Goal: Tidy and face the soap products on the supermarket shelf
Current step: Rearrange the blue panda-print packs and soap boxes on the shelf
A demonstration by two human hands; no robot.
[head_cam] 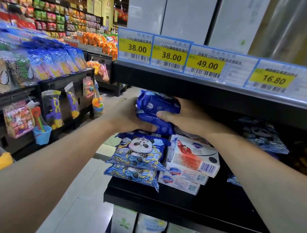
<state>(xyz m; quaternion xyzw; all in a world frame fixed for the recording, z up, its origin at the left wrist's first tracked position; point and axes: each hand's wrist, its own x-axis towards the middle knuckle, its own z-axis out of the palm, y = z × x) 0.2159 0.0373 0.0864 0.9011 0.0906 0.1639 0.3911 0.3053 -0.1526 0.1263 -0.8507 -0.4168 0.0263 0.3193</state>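
Right now both hands are clamping a pair of dark blue packs (156,111) between them, just under the lip of the upper shelf (212,93). The left hand (126,115) is cupping the packs' left end and underside, its fingers curling beneath them, while the right hand (187,115) is wrapping over the right end, thumb pressing along the near face. So the bundle is lying with its long axis running left to right, straight across the gap between the two palms, and neither hand is sitting clearly nearer than the other.

Directly below, touching or nearly touching the held bundle, the panda-print packs (138,152) are sitting stacked at the shelf's left edge, with the boxed soap bars (191,162) piled just to their right, the top box lying tilted. Judging from this, the packs are being lowered or squared onto the panda stack, so the move is turning on keeping that left-right axis level as they settle. Farther right, more blue packs (264,136) are lying deep in shadow.
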